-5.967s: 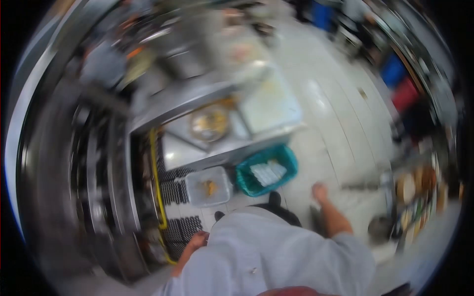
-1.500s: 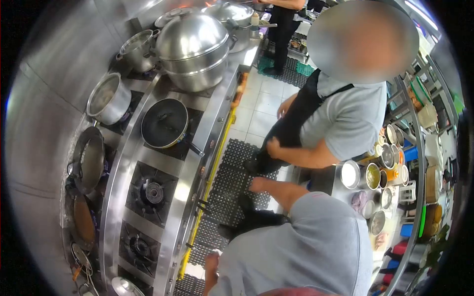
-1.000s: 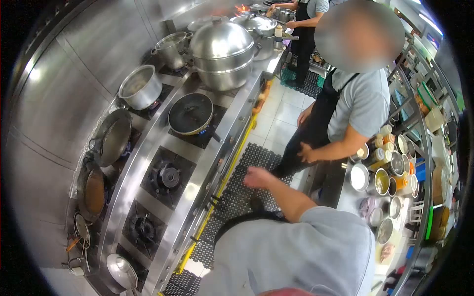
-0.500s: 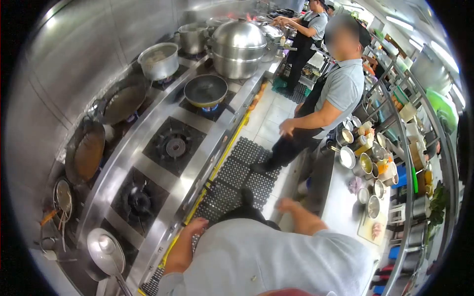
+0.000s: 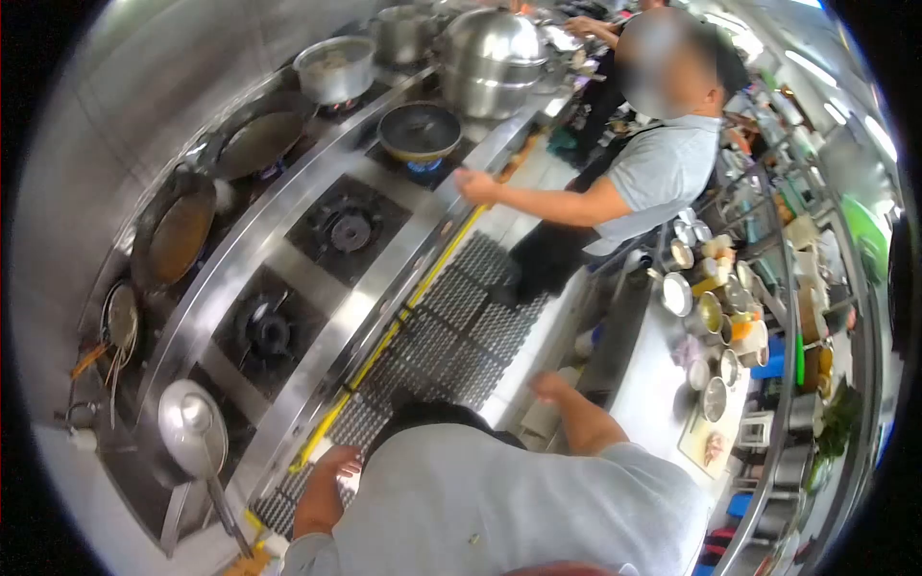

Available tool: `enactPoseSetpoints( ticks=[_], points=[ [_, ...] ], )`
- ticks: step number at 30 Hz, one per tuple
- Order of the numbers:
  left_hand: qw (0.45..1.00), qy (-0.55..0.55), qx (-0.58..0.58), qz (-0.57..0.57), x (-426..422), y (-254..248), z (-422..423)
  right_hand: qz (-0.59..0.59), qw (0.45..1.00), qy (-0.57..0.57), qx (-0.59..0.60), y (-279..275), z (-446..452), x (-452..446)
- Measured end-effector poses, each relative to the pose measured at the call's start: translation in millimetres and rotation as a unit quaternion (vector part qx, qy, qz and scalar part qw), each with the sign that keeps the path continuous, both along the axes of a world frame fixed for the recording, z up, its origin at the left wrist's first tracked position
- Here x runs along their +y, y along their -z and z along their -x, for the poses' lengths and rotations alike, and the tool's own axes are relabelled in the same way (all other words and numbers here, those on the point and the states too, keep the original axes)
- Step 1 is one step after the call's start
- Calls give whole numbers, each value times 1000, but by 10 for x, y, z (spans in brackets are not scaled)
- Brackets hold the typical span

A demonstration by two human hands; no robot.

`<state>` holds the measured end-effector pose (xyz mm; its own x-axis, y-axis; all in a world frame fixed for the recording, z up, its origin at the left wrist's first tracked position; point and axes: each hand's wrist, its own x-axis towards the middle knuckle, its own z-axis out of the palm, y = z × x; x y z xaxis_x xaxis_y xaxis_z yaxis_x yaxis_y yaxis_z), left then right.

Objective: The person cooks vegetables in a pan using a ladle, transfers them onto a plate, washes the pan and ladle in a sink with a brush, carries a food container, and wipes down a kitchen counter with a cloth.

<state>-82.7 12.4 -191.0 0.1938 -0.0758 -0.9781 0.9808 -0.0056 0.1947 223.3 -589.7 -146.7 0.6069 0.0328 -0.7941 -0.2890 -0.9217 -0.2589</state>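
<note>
My left hand (image 5: 340,462) hangs low at my left side, near the stove's front edge and above the floor mat; its fingers are a little apart and nothing shows in it. On the other side, my right hand (image 5: 549,387) is held out above the floor, left of the worktop. Its fingers are blurred, and no held object can be made out. Neither hand touches the stove (image 5: 360,305) or the worktop (image 5: 638,422).
A co-worker (image 5: 663,163) stands ahead, an arm stretched towards the stove front. A black pan (image 5: 419,132) sits over a blue flame. Near my left lies a metal lid or ladle (image 5: 192,427). Bowls (image 5: 676,294) and a cutting board (image 5: 709,444) occupy the worktop. Another person works farther back.
My view has shifted along the stove and turned. The co-worker's arm has risen towards the stove edge. My left hand has come into sight, and my right hand has moved back from ahead of me.
</note>
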Motion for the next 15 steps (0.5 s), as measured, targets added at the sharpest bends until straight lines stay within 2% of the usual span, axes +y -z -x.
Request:
enactPoseSetpoints(
  ticks=[1, 2, 3, 4, 5, 6, 7, 8, 9, 10, 11, 12, 13, 14, 15],
  points=[
    [995, 74, -2, -68, -33, -97, 226, -51, 977, -187, -92, 312, -84, 95],
    [996, 76, -24, -50, -92, 98, 482, -3, 952, -198, -234, 606, -61, 380],
    [991, 94, -69, -71, -211, 260, 689, -28, 930, -299, -210, 642, -185, 655],
    [985, 108, -104, -87, -382, 362, 944, -108, 949, -261, -140, 1516, -272, 791],
    [881, 285, -366, -95, -458, 512, 1185, -100, 960, -203, -165, 1237, -172, 1234],
    [853, 284, -425, -100, -468, 452, 1525, -137, 958, -194, -163, 1181, -77, 1547],
    [936, 275, -195, -100, -601, -720, 1134, -253, 892, -306, -215, 1354, -25, 1741],
    [892, 362, -232, -140, -608, -1268, 1102, -204, 912, -316, -165, 784, 107, 2098],
    [936, 244, -215, -132, -563, -1354, 1386, -253, 897, -337, -131, 1351, 204, 2314],
    [974, 114, -179, -77, -459, -1228, 1754, -279, 915, -280, -74, 1267, 428, 2575],
    [987, -18, -156, -21, -377, -1144, 2104, -294, 930, -221, -19, 1023, 616, 2787],
    [993, -67, -73, -66, -399, -1260, 2257, -306, 916, -258, -5, 753, 818, 2916],
    [989, -108, 4, -102, -426, -1400, 2299, -312, 883, -351, 11, 538, 948, 2961],
    [987, -21, 52, -148, -359, -1482, 2618, -310, 838, -449, 12, 322, 1031, 3131],
    [987, -36, 41, -150, -305, -1403, 2893, -369, 823, -432, 3, 400, 1090, 3047]
  ],
)
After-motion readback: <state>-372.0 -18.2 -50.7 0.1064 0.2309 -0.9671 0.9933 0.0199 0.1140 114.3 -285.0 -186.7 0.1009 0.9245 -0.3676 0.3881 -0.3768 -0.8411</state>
